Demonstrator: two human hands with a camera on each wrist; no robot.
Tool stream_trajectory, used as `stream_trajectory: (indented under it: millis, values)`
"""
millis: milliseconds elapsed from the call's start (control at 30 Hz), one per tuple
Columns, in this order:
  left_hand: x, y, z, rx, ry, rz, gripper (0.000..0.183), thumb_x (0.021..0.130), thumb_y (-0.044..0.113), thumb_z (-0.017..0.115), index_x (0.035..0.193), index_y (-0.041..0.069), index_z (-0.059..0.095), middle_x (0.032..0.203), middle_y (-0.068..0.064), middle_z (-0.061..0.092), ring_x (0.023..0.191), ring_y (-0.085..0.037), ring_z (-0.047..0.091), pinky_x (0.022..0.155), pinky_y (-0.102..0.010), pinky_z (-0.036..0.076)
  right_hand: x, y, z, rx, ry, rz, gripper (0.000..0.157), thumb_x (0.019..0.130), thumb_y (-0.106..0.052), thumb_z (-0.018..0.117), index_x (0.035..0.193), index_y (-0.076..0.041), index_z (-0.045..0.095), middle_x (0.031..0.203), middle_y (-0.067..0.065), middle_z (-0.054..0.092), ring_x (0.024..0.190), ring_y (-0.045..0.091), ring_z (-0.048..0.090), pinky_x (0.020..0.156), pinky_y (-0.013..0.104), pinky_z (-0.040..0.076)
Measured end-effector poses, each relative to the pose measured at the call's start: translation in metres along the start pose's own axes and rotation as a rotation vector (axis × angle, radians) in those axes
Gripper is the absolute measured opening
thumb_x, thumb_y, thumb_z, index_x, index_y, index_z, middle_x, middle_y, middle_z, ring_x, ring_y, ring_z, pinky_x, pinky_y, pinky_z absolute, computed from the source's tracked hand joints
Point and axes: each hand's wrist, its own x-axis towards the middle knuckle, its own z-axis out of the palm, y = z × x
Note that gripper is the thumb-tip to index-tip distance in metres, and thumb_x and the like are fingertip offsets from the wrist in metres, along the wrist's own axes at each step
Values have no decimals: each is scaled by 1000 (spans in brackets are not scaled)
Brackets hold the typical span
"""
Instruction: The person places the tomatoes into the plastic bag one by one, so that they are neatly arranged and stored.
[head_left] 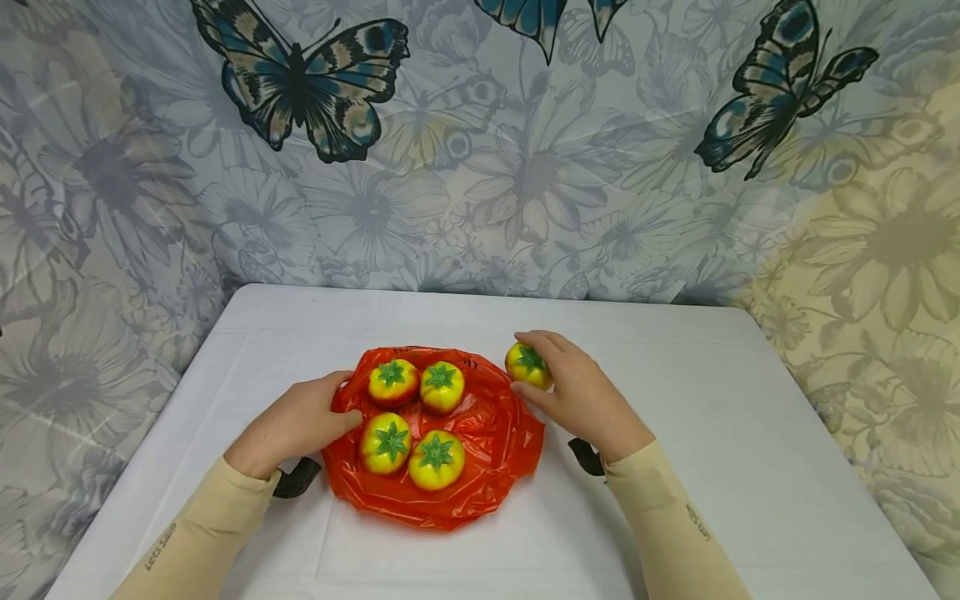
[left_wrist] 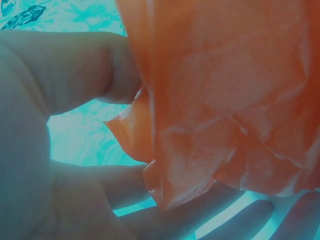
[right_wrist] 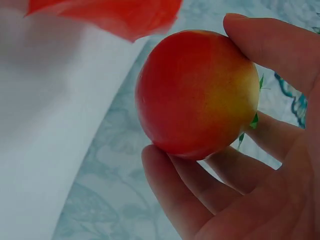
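Note:
A crumpled red plastic bag (head_left: 495,442) lies on the white table, with several yellow-and-red tomatoes (head_left: 437,460) with green star-shaped tops resting on it or in it; which of the two I cannot tell. My left hand (head_left: 300,421) grips the left edge of the bag. In the left wrist view, the thumb and fingers sit on either side of the plastic (left_wrist: 225,100). Just off the bag's upper right edge, my right hand (head_left: 585,392) holds one more tomato (head_left: 527,367) between thumb and fingers. The right wrist view shows this tomato's smooth red underside (right_wrist: 190,100).
The white table (head_left: 735,433) extends on both sides of the bag and behind it. A butterfly-and-flower patterned cloth (head_left: 525,175) hangs behind and beside the table. Each wrist wears a dark device, the right one (head_left: 587,457) showing below the hand.

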Motion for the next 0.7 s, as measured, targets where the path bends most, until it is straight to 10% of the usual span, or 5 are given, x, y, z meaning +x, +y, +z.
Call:
stream_trajectory:
  millis: [700]
  values:
    - [1, 0, -1, 24, 4, 7, 72, 100, 29, 67, 160, -2, 45, 143, -23, 68, 112, -28, 70, 98, -54, 61, -9, -35, 15, 28, -83, -141, 69, 96, -38, 83, 156, -19, 56, 155, 4, 59, 140, 26, 61, 113, 48, 56]
